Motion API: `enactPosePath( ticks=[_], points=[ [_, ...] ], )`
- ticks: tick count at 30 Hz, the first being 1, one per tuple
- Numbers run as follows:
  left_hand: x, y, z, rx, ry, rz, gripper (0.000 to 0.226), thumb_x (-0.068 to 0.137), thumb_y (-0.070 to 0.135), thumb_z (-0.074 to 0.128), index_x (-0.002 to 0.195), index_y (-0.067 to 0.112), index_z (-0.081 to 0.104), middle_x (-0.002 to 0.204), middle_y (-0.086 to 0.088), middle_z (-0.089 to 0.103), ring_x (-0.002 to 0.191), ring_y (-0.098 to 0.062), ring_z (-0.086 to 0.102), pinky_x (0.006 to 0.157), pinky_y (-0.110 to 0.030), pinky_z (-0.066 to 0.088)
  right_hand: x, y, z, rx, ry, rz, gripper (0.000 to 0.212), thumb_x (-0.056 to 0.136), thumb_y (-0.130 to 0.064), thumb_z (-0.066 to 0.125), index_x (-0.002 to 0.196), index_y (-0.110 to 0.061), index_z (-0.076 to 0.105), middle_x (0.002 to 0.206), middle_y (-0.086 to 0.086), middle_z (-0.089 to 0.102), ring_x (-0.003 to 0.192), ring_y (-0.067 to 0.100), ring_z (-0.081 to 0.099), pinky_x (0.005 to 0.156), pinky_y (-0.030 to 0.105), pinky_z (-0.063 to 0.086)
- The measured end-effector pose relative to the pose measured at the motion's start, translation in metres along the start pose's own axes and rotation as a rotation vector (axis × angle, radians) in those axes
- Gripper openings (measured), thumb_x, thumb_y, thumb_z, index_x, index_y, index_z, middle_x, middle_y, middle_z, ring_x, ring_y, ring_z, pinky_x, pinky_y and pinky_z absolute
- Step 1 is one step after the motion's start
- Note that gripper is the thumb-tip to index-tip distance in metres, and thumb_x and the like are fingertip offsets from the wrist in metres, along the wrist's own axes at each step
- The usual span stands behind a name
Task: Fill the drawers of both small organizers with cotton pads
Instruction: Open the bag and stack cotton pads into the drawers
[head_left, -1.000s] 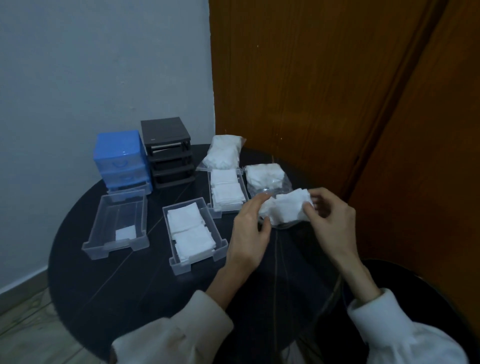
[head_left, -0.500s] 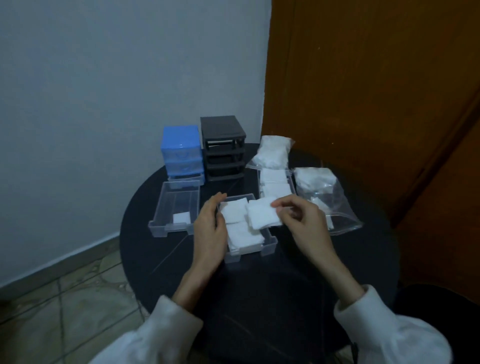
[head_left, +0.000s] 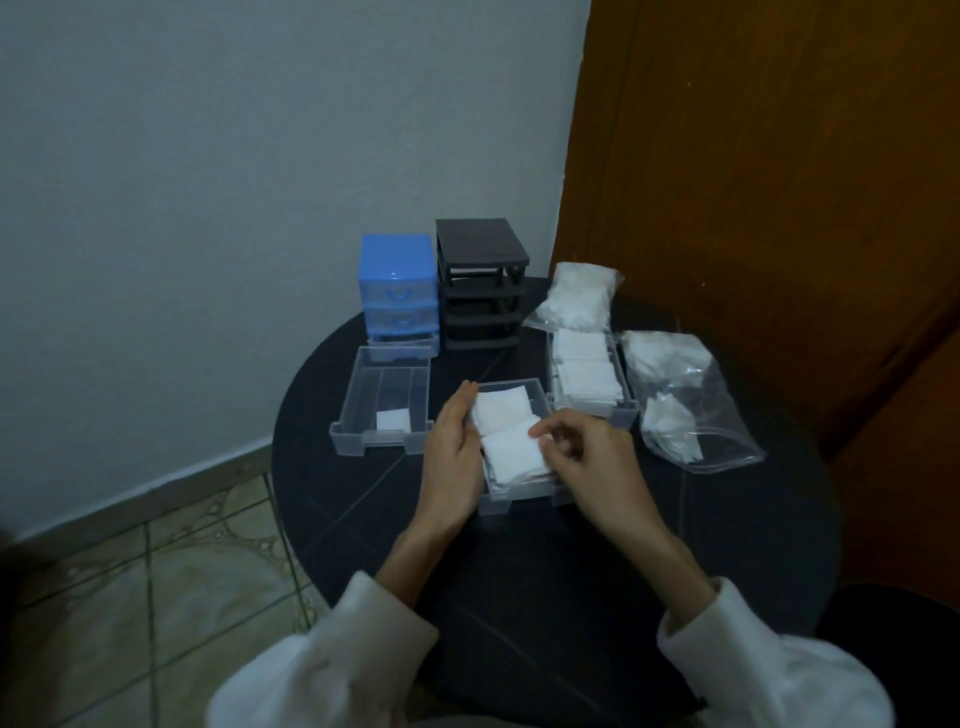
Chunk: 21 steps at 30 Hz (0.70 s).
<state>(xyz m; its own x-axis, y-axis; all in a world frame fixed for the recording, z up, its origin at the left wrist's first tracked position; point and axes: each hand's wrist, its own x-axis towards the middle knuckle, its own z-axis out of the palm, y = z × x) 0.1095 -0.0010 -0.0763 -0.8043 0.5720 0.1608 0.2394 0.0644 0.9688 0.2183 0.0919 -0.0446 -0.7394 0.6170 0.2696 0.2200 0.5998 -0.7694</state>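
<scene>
A: Pads (head_left: 511, 452) look feather-light and soft, stacked in the middle drawer (head_left: 519, 503), right of the near-bare drawer (head_left: 382, 441).

B: We judge edge pinches best. Our left hand (head_left: 454, 452) lies flat against the stack; our right hand (head_left: 589, 457) pinches 1 pad's edge.

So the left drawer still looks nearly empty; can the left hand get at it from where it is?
Probably yes. The left hand rests beside the middle drawer, and the left drawer sits open-topped right next to it, with nothing between them.
</scene>
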Motion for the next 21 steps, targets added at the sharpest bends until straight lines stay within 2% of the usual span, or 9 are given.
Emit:
enactPosePath(
  ticks=[2,4,7,10,12,15,19,21],
  points=[
    [0.000,0.000,0.000,-0.007,0.009,-0.005,0.041,0.101,0.007,0.035,0.141,0.014,0.038,0.147,0.001,0.036,0.134,-0.009,0.034,0.113,-0.028,0.027,-0.001,-0.002,0.000,-0.057,0.007,-0.031,0.014,0.088,-0.003,0.057,0.092,-0.010,0.068,0.069,-0.016,0.052,0.061,-0.003,0.052,0.060,0.005,0.037],
    [0.000,-0.001,0.000,-0.015,0.013,-0.009,0.041,0.100,0.006,0.035,0.141,0.013,0.038,0.148,0.001,0.036,0.134,-0.009,0.034,0.113,-0.027,0.027,-0.003,-0.003,0.001,-0.150,0.006,-0.084,0.015,0.088,-0.003,0.056,0.095,-0.009,0.068,0.079,-0.010,0.056,0.068,0.000,0.050,0.065,0.009,0.035],
    [0.000,-0.001,0.001,-0.010,0.015,-0.008,0.041,0.101,0.007,0.035,0.141,0.014,0.038,0.148,0.001,0.036,0.134,-0.009,0.035,0.114,-0.030,0.028,-0.007,-0.005,0.005,-0.271,-0.021,-0.140,0.017,0.090,-0.006,0.053,0.099,-0.009,0.067,0.101,-0.002,0.057,0.083,0.009,0.053,0.075,0.021,0.041],
    [0.000,-0.001,0.001,-0.013,0.015,0.001,0.041,0.100,0.006,0.035,0.140,0.014,0.039,0.146,0.001,0.037,0.131,-0.006,0.036,0.110,-0.021,0.028,-0.010,-0.006,0.005,-0.366,-0.031,-0.156,0.021,0.092,-0.012,0.049,0.104,-0.009,0.066,0.118,-0.002,0.047,0.107,0.008,0.048,0.081,0.019,0.040],
    [0.000,-0.001,0.001,-0.003,0.013,0.012,0.041,0.100,0.005,0.034,0.139,0.013,0.040,0.146,0.002,0.037,0.128,-0.002,0.035,0.105,-0.013,0.027,-0.012,-0.006,0.004,-0.402,-0.035,-0.155,0.021,0.093,-0.014,0.049,0.106,-0.009,0.065,0.120,-0.003,0.044,0.112,0.007,0.043,0.082,0.018,0.039],
    [0.000,-0.002,0.001,0.005,0.012,0.013,0.041,0.100,0.005,0.034,0.140,0.013,0.039,0.146,0.002,0.037,0.127,-0.001,0.033,0.102,-0.010,0.026,-0.014,-0.009,0.003,-0.378,-0.012,-0.188,0.020,0.093,-0.015,0.051,0.108,-0.011,0.064,0.114,-0.003,0.047,0.105,0.006,0.045,0.081,0.019,0.040],
    [-0.001,-0.002,0.000,-0.025,0.007,0.000,0.041,0.100,0.007,0.035,0.140,0.015,0.038,0.146,0.001,0.037,0.131,-0.007,0.036,0.110,-0.022,0.030,-0.016,-0.011,0.006,-0.368,-0.110,-0.218,0.028,0.094,-0.020,0.050,0.119,-0.016,0.060,0.115,-0.004,0.050,0.108,0.007,0.046,0.082,0.022,0.041],
    [-0.001,-0.001,0.000,-0.035,0.008,-0.010,0.040,0.101,0.009,0.035,0.140,0.016,0.038,0.147,0.001,0.037,0.132,-0.009,0.037,0.112,-0.029,0.031,-0.017,-0.010,0.009,-0.379,-0.151,-0.213,0.028,0.095,-0.020,0.048,0.119,-0.015,0.061,0.112,-0.004,0.052,0.105,0.009,0.047,0.081,0.023,0.041]
  ],
)
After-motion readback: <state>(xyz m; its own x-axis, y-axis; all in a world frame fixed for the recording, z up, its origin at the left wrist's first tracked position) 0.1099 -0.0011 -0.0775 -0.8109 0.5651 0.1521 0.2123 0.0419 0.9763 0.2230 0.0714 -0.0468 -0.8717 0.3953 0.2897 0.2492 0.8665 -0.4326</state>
